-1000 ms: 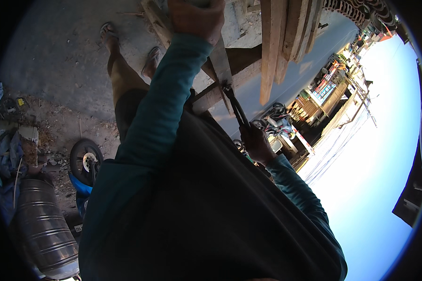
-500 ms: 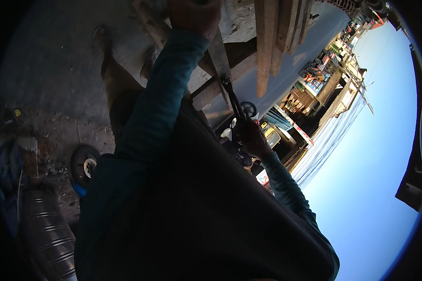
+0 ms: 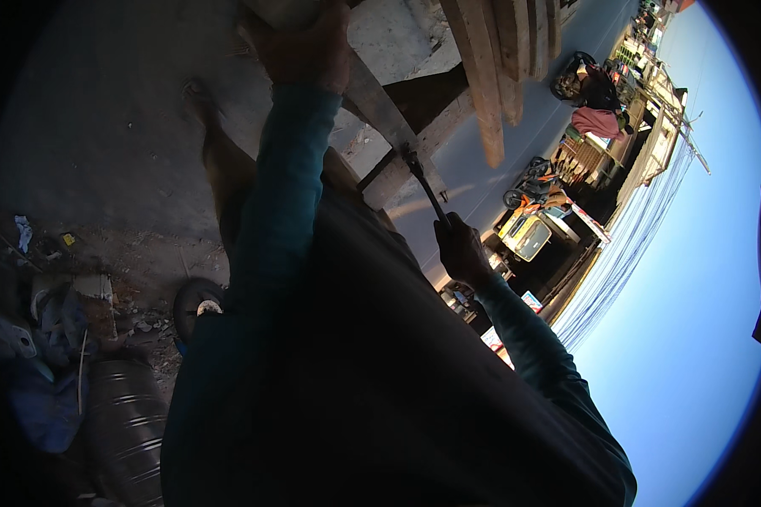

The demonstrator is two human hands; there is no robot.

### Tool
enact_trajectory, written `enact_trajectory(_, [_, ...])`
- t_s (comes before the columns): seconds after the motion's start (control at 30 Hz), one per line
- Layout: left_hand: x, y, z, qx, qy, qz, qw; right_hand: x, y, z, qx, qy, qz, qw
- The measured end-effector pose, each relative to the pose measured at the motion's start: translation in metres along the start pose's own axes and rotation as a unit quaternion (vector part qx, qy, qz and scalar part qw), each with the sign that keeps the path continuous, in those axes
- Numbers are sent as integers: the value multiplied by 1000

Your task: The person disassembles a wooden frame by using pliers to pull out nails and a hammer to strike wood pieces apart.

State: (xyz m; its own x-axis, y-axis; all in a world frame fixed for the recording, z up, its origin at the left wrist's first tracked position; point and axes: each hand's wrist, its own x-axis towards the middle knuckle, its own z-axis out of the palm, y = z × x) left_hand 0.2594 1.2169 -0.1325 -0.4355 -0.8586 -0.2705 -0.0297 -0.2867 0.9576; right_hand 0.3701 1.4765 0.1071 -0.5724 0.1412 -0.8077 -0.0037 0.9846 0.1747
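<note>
Two hands raised, left hand (image 3: 306, 52) grip clenched on wooden plank (image 3: 379, 106), right hand (image 3: 462, 251) grip grasping hammer (image 3: 424, 188)

Hammer (image 3: 423, 188) in right hand (image 3: 463, 249)

A tyre (image 3: 196, 302), scattered rubbish (image 3: 51, 279) and a ribbed drum (image 3: 127, 427) lie on bare ground (image 3: 101, 152).

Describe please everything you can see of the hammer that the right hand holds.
The hammer is slim and dark, seemingly metal. Its straight handle slants from the right hand, which grips its lower end, up and left to a small head. The head rests against, or very near, a pale wooden plank that the left hand grips higher up. Whether the head touches cannot be told. Finer detail is lost in shadow.
</note>
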Motion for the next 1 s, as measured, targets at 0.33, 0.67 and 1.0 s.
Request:
enact_trajectory(0.33, [-5,40,-21,-55,-79,-145,985,13,26,37,95,62,-27,993])
enact_trajectory(0.67, [18,-33,-47,365,-119,277,881,56,49,105,259,50,-43,964])
enact_trajectory(1.0, [5,33,-5,7,23,-83,996,32,38,47,285,59,-184,939])
